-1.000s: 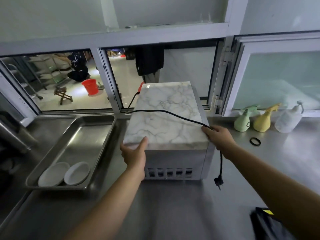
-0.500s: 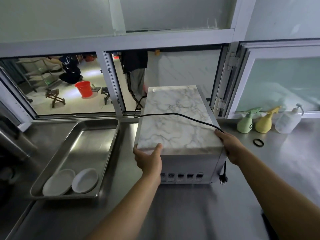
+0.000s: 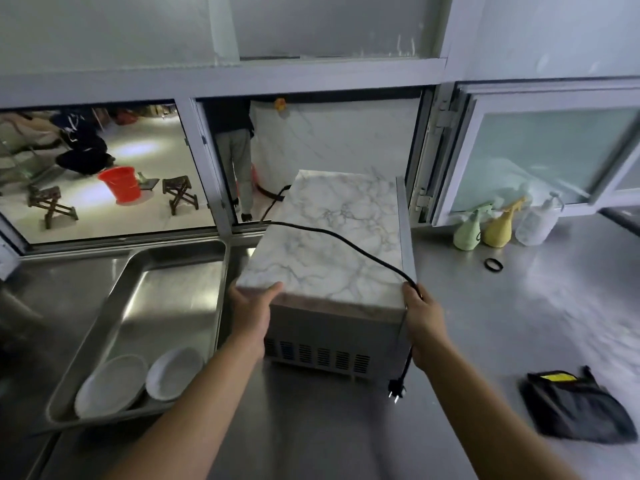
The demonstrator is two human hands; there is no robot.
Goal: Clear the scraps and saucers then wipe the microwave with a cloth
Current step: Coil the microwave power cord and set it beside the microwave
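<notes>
At the lower left of the frame I am seeing two white saucers (image 3: 138, 382) lying side by side in the near end of a steel tray (image 3: 166, 292), so that part of the job is looking done. The tray is resting on the tabletop (image 3: 502, 323) just left of the microwave (image 3: 332, 258).

In the centre, my left hand (image 3: 251, 317) is gripping the near left corner of the microwave, thumb lying up on the marble-patterned top and fingers wrapping down the side out of sight. The microwave is sitting with its vented back panel facing me and its long axis running away toward the upper centre of the frame, skewed a little to the right. Its door is therefore pointing away, and I judge that any coming move is depending on swinging the box about between both grips.

My right hand (image 3: 424, 327) is clasping the near right corner, touching the black cord (image 3: 346, 240) that is trailing across the top and hanging down with its plug (image 3: 394, 393) dangling just above the tabletop. Both hands are equally near.

At lower right a dark cloth (image 3: 575, 410) is lying well apart from the microwave, nearer my right hand. It is carrying a yellow label, but I am unable to read any writing on it. Three spray bottles (image 3: 498, 225) are standing at the right by the window; no brand is legible.
</notes>
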